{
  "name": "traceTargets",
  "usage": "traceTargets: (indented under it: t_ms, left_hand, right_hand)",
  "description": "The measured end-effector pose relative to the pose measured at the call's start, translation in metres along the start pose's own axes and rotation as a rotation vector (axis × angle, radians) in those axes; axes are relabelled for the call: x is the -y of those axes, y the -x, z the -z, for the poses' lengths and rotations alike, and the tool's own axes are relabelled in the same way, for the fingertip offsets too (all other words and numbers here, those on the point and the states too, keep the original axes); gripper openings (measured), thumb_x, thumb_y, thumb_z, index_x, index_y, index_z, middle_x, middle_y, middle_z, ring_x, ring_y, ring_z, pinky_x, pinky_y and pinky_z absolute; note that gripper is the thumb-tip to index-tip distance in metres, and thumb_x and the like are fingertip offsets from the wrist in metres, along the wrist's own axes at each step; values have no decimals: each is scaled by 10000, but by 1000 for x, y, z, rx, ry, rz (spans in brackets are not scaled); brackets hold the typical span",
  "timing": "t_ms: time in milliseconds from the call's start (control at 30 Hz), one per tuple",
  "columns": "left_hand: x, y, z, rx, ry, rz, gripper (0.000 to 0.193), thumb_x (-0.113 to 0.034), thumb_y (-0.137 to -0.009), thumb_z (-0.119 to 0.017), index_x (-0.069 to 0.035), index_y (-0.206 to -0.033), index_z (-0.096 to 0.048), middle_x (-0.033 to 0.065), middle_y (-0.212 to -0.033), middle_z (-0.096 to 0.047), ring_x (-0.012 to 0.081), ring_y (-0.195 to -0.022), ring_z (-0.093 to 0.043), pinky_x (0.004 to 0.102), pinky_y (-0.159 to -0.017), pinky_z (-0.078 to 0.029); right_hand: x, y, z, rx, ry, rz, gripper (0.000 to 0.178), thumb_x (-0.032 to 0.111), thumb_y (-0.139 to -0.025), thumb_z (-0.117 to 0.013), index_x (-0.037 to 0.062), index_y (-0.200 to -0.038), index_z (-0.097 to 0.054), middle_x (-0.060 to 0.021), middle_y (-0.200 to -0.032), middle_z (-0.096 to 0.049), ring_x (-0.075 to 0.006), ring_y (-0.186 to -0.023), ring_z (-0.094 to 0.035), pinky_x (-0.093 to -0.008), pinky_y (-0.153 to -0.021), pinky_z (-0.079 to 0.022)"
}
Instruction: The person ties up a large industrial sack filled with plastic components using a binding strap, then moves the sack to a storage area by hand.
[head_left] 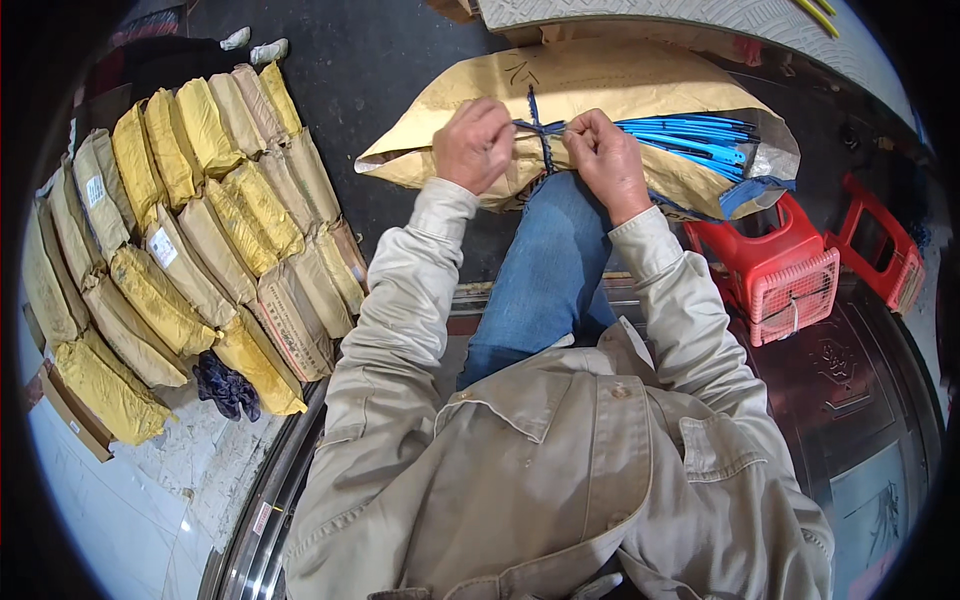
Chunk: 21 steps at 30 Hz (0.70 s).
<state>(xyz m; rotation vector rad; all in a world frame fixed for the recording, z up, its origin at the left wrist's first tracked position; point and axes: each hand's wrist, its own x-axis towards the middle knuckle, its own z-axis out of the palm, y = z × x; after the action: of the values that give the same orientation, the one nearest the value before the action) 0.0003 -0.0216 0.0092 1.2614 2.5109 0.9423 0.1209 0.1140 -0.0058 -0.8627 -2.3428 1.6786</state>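
A large tan paper sack lies crosswise in front of me, with my raised knee against its near side. Blue strips, long and thin, show through its gaping right end. Round the sack's middle runs a dark blue cord, crossed where it meets a second strand. My left hand is closed on one side of the crossing, its fingers pinched on the cord. On the other side my right hand is closed too, pinching the cord's other end. The cord looks stretched between the two hands.
Several wrapped yellow and tan packages lie in rows on the left floor, with a dark crumpled bag beside them. Red plastic stools stand at the right. A pale patterned surface borders the far side.
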Motion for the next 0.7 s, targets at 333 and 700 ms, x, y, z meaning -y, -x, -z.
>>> traceTargets:
  t_ms: [333,700]
  left_hand:
    - [-7,-20,-3,25,-230,52,62,-124,-665,-573,-80,-643,-535,59,-695,-530,251,-691,-517,373,-558,-431]
    - [-69,42,-22,170,685,757,242,-225,-830,-566,14,-864,-573,86,-649,-563,183,-541,-534,308,-521,-448]
  right_hand:
    - [10,10,13,-118,424,52,51,110,-797,-521,67,-813,-499,-138,-604,-547,-307,-548,-554,-400,-466,-400]
    - [58,86,54,444,528,152,128,222,-797,-520,105,-842,-496,-139,-614,-556,-308,-515,-563,-432,-441,-439]
